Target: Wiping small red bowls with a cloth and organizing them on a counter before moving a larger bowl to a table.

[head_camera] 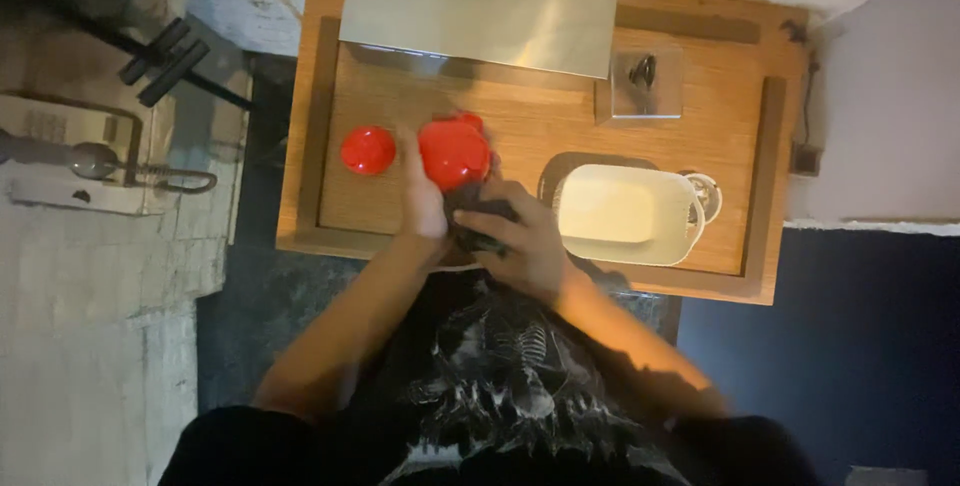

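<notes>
Head cam looks straight down on a wooden worktop (pixel 520 136) w/ raised rims. Both hands meet near the front edge, a bit left of centre. Left hand (pixel 422 201) lies along the left side of a red rounded object (pixel 454 153), prob. a lid or cap, fingers against it; grip looks wrapped on it but the view is blurred, so can't tell how tight. Right hand (pixel 520 241) is just behind & right of that, fingers curled on a dark object (pixel 480 226) that sits under the red piece; grip closed round it. What the dark thing is can't be told, too dim. Red piece and dark piece touch, held just above the front rim.

A second red round piece (pixel 368 150), smaller, dome-like, rests alone on the wood toward the left edge, just beside the left hand, not touched.

Right of the hands, near the front-right part: a white rectangular dish (pixel 615 211) w/ rounded corners, a small clear glass item (pixel 706 192) touching its right end. Along the back edge lies a long steel plate (pixel 478 16); at its right end a small square metal plate w/ a dark knob (pixel 645 74)

Off the worktop, far left: pale phone-like unit (pixel 60 151)
</notes>
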